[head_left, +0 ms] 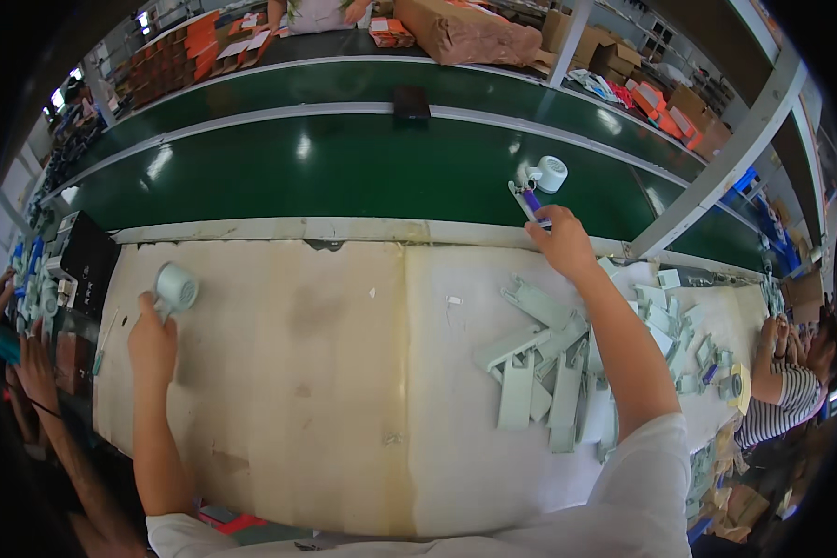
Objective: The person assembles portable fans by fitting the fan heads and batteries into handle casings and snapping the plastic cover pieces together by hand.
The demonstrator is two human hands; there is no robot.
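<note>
My left hand [153, 342] is closed around the lower end of a pale green device with a round, cup-like head [177, 286], held over the left of the worktable. At the far right my right hand [564, 244] reaches over the green conveyor belt. It grips a second device by its handle, where a purple cell-like part [531, 199] shows. That device's round, pale green head [551, 174] points away from me, at or just above the belt. Loose pale green handle shells [530, 386] lie in a heap beside my right forearm.
The worktable [298, 391] has a raised rim along the conveyor belt [344, 167]. A white post [721, 153] rises at the right. Smaller green parts [665, 316] lie beyond my right arm. A black box [79, 256] stands at the left. Co-workers sit at both sides.
</note>
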